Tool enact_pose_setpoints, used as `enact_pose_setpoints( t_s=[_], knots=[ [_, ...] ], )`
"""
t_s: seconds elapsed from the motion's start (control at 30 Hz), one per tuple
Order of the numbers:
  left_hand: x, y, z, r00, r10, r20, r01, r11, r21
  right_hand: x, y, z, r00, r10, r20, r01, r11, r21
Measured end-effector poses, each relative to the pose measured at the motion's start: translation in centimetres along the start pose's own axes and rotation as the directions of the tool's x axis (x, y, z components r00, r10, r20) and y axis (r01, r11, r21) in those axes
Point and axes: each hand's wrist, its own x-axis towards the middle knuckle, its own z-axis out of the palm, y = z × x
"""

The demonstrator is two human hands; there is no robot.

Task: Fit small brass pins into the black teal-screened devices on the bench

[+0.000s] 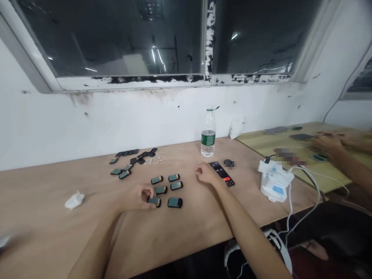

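Note:
My left hand (138, 197) has thumb and fingers curled around the end of a small black case with a grey-green panel (154, 200), which lies on the brown table. Beside it rest several similar cases, among them one at the front right (174, 202) and one at the back (157, 179); some show a yellowish part at one end. To the right, my right hand (205, 173) hovers or rests by a phone (222, 174) with a lit timer screen. Its fingers are bent together, and whatever they may pinch is hidden.
Black pieces (128, 152) and small white bits (154, 158) lie toward the wall. A water bottle (208, 139) stands behind the phone. Crumpled white tissue (74, 200) is at left, a white power strip (273, 182) with cables at right. Another person's hands (328, 143) work at the neighbouring table.

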Motion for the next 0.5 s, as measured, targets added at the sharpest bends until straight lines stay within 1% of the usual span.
enact_pose_setpoints(
  t_s=[0.1, 0.23, 0.3, 0.4, 0.43, 0.5],
  knots=[
    [-0.08, 0.00, 0.07, 0.997, -0.038, 0.060, 0.037, 0.999, 0.013, -0.22, 0.06, 0.32, 0.997, -0.023, 0.078, 0.020, 0.999, 0.038],
    [-0.28, 0.20, 0.02, 0.999, -0.019, 0.049, 0.018, 0.999, 0.026, -0.17, -0.43, 0.49, 0.993, -0.049, 0.112, 0.042, 0.997, 0.065],
    [-0.37, 0.00, -0.14, 0.999, -0.012, 0.051, 0.010, 0.999, 0.036, -0.07, -0.54, 0.45, 0.995, -0.030, 0.096, 0.023, 0.996, 0.081],
    [-0.45, -0.37, -0.45, 0.999, 0.003, 0.050, -0.005, 0.999, 0.054, 0.02, -0.61, 0.32, 0.999, 0.035, 0.024, -0.037, 0.998, 0.059],
    [-0.43, -0.31, -0.49, 0.999, 0.009, 0.052, -0.013, 0.998, 0.069, 0.03, -0.64, 0.28, 0.998, 0.061, 0.008, -0.061, 0.997, 0.036],
    [-0.30, 0.33, -0.28, 0.999, 0.018, 0.036, -0.023, 0.993, 0.118, 0.00, -0.79, 0.23, 0.995, 0.098, 0.014, -0.098, 0.995, -0.005]
  ],
)
